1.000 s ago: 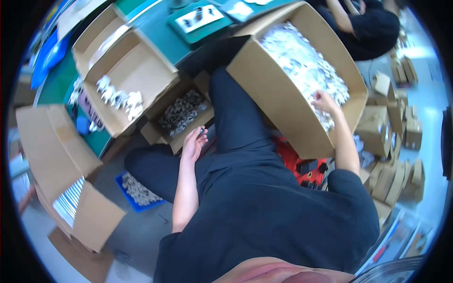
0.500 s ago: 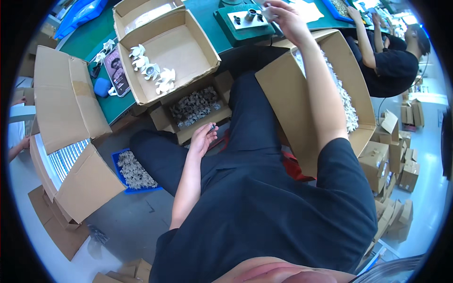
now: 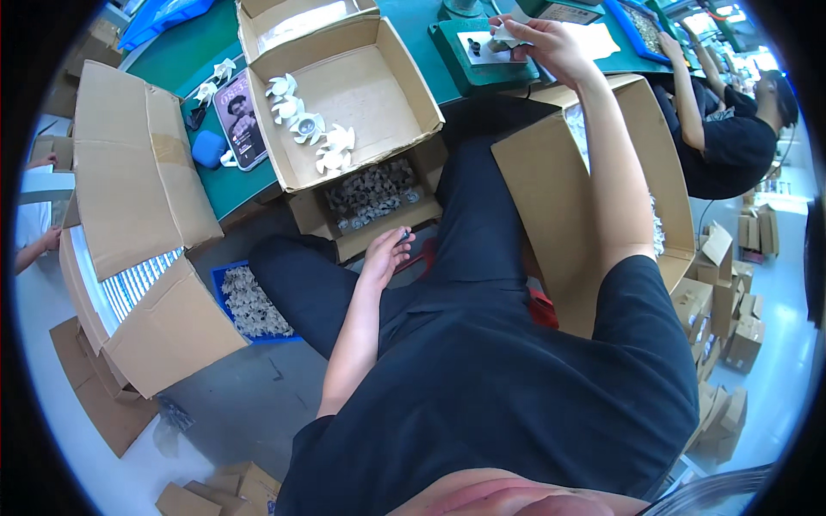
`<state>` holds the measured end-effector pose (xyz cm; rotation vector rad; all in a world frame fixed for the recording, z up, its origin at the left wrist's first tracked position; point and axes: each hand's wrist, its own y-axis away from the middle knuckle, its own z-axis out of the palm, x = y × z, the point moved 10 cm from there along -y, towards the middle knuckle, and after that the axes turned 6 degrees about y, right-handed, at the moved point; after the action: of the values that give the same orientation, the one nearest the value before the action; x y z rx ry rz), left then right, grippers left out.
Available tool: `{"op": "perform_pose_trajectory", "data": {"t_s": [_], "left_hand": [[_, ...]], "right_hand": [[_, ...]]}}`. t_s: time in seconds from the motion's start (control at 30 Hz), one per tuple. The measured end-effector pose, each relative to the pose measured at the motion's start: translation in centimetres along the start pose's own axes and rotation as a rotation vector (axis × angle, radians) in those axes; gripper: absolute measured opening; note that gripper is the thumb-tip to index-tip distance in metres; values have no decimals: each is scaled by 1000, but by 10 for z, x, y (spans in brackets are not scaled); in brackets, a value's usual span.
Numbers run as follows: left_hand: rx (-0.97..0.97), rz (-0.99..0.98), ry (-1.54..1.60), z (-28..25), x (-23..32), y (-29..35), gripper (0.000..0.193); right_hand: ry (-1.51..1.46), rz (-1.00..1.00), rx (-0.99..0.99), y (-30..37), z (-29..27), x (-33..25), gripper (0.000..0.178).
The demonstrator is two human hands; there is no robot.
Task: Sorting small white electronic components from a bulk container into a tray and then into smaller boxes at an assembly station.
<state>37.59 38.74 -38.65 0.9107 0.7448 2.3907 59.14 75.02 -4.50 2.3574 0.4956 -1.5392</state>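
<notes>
R hand point(image 3: 551, 50) has just gone from right box point(image 3: 551, 232) to far green fixture point(image 3: 469, 76) on counter point(image 3: 410, 30), pinching white pc. point(image 3: 506, 36); so pc.'s now there, contact unclear. L hand point(image 3: 385, 257), nearer, holds small dark pc. point(image 3: 405, 235) btwn fingers.

Dark piece point(image 3: 405, 234) in the left fingers point(image 3: 400, 250), mostly hidden, too small for certain identification

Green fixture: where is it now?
Head view, top, right of centre: the green fixture is on the bench, beside the right hand, right of the box with white fans.
</notes>
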Motion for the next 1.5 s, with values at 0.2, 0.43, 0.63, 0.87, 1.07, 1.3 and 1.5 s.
{"op": "perform_pose_trajectory", "data": {"t_s": [0.2,0.43,0.63,0.87,1.07,1.3,1.5], "left_hand": [[7,-40,-38,5,-7,-10,31],[71,-47,-14,-9,-22,1,30],[-1,-33,4,14,-14,-5,29],[128,69,46,-33,-18,37,25],[-15,51,168,-30,-46,46,24],[-36,-1,158,-24,-60,72,25],[-313,193,344,67,18,111,24]], "right_hand": [[148,-24,56,9,1,-16,32],[625,44,80,-18,-7,22,21],[817,94,414,-67,-110,137,25],[160,-278,196,23,3,12,37],[152,-355,429,96,31,-23,36],[536,-784,721,188,117,-114,38],[570,-986,298,222,188,-183,28]]}}
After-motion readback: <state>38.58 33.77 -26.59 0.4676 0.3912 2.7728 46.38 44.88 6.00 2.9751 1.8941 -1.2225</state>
